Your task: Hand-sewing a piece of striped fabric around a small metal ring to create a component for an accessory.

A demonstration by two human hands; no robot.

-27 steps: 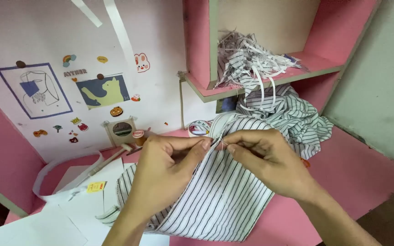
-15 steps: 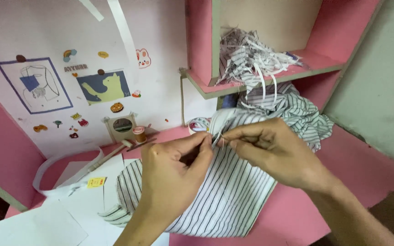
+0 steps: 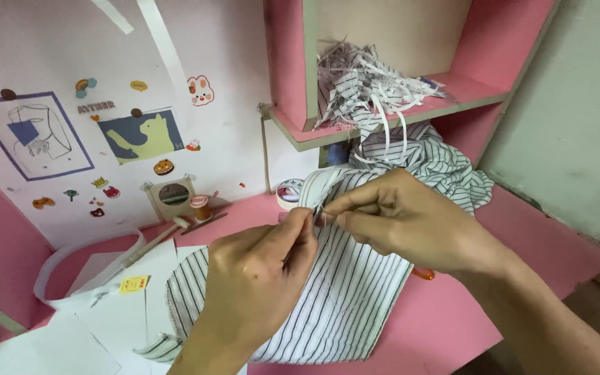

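A white cloth with thin dark stripes (image 3: 345, 305) lies across the pink desk (image 3: 446, 326) and bunches up toward the shelf. My left hand (image 3: 258, 278) and my right hand (image 3: 404, 222) meet above it, both pinching the cloth's upper edge between thumb and fingers. Something thin and pale, perhaps a needle or pin, shows between the fingertips; it is too small to tell. A bit of orange (image 3: 423, 273) peeks from under my right wrist.
A pile of shredded striped strips (image 3: 369, 83) fills the pink shelf above. A thread spool (image 3: 201, 206) and a small square holder (image 3: 173, 196) stand by the stickered white wall. White paper sheets (image 3: 105, 305) and a tape roll (image 3: 289, 191) lie on the desk.
Both hands stay pinched on the cloth edge, with small finger shifts. The view has shifted slightly; the cloth lies as before.
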